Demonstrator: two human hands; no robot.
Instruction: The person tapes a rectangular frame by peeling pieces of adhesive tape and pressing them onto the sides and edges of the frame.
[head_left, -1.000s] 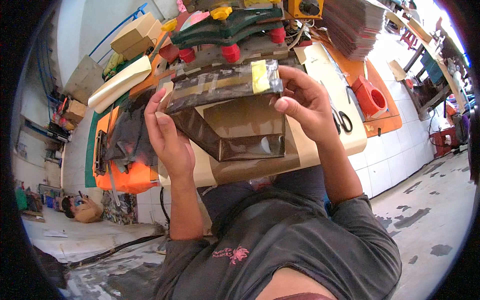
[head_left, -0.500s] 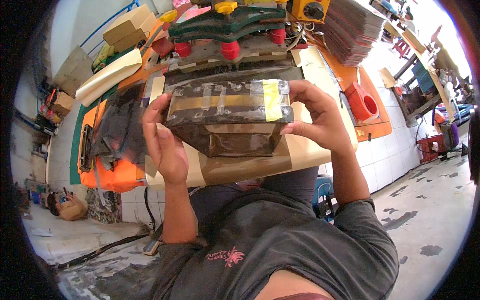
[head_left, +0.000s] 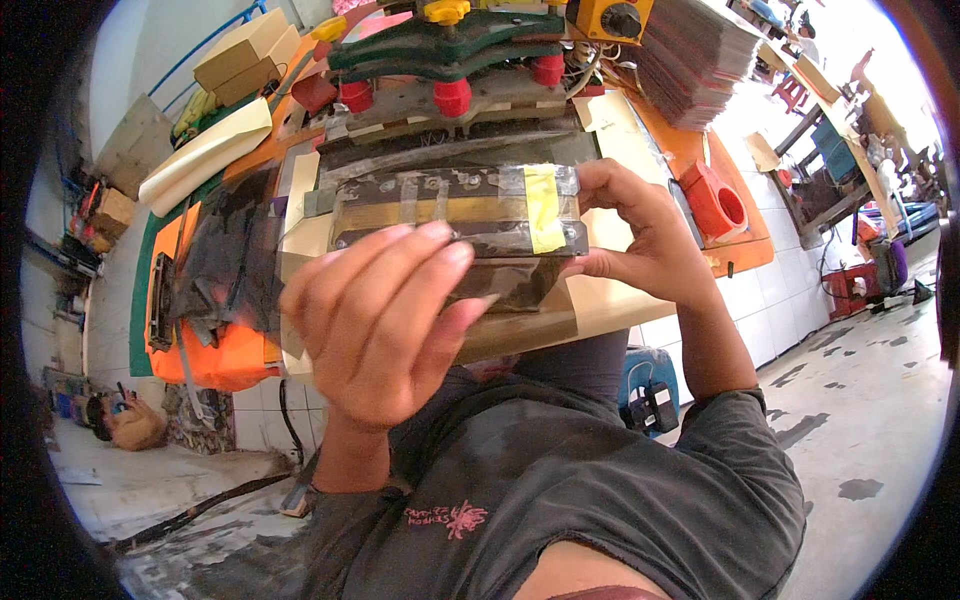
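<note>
**Dark block [head_left: 485,212]: right hand [head_left: 640,240] is the anchor**

Block mid-frame, over the cream sheet [head_left: 605,303]. Right hand pinches its right end by the yellow tape [head_left: 543,210], thumb at the lower corner. Left hand [head_left: 375,330] open across the block's lower-left front, thumb apart; can't tell if fingertips touch. Suggest: firm right grip, steady block, light left fingertips.

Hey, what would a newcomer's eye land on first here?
Probably the bright yellow strip near the right end of the dark taped block, which the right hand holds. Beyond it, a green frame with red feet stands out, and a red ring-shaped piece sits on the orange table at right.
</note>
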